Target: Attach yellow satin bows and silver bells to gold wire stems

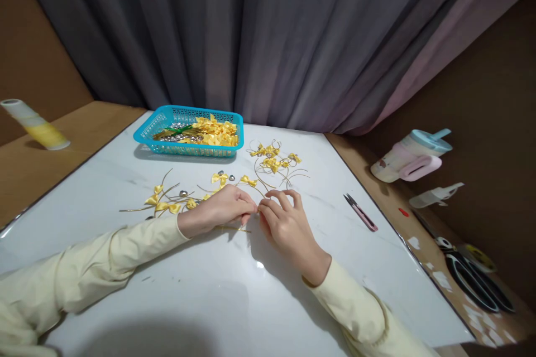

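My left hand (pixel 218 211) and my right hand (pixel 285 223) meet fingertip to fingertip on the white table (pixel 209 290), pinching a thin gold wire (pixel 234 228) between them. What sits right at the fingertips is too small to make out. Just beyond my left hand lie loose yellow ribbon bows on gold wires (pixel 167 201) with small silver hearts. A finished-looking cluster of bows on looped wire (pixel 272 162) lies farther back, beyond my right hand. Both sleeves are pale yellow.
A turquoise basket (pixel 148 129) with yellow bows and silver pieces stands at the back. Pink thread snips (pixel 360 213) lie right of my hands. A pink jug (pixel 412 157), black scissors (pixel 473 279) and a white bottle (pixel 435 195) sit on the right ledge; a yellow roll (pixel 36 124) at far left.
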Motion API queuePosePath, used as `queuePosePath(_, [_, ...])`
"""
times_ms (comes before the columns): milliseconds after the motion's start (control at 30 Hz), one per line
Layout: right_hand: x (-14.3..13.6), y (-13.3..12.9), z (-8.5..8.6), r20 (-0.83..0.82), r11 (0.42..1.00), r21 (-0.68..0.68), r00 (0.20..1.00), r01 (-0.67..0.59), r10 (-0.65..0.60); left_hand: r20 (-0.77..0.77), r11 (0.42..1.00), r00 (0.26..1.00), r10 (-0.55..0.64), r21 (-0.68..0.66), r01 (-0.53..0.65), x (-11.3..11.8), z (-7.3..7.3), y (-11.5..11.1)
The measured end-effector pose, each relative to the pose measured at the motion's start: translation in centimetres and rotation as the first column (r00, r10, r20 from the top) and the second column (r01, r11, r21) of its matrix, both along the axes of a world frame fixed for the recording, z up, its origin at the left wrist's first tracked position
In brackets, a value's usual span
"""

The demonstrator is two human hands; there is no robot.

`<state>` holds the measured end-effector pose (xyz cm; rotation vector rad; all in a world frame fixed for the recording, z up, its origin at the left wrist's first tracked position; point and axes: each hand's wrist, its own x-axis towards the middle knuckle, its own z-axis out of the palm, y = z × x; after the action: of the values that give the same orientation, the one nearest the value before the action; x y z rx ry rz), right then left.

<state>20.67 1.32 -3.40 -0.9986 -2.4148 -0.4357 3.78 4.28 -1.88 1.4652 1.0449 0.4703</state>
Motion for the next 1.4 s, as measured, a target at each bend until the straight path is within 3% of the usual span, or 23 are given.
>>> queuePosePath(200, [0.6,0.3,0.7,-0.148,0.998,-0.005,0.987,0.055,-0.056,0.027,0.999,1.000,0.010,-0.039,-0.009,-0.1,0.0,0.2])
queuePosePath(333, [1.3,0.2,1.6,-0.272,0.992,-0.122,0.960,0.039,-0.071,0.062,0.999,0.998,0.023,-0.045,-0.021,-0.1,0.6,0.1])
queuePosePath(600, [0.8,0.1,0.9,-0.196,0.984,-0.167,0.980,-0.069,0.035,0.058,0.999,0.998,0.011,-0.033,-0.009,-0.2,0.2,0.2])
queuePosePath(767, [0.7,0.3,0.4,-0.161,0.993,-0.100,0.986,-0.056,0.039,0.050,1.000,0.999,0.014,-0.010,-0.013,-0.3,0.1,0.0])
queuePosePath(1100, [1.0,0.0,1.0,-0.097,1.000,-0.007,0.995,-0.009,0.009,0.083,1.000,0.996,0.020,0.001,-0.020,-0.4,0.2,0.1])
queuePosePath(1400, [0.6,0.4,0.2,0.036,0.976,0.214,0.998,-0.050,0.043,0.147,0.977,0.986,0.083,-0.208,-0.052,-0.2,0.4,0.1])
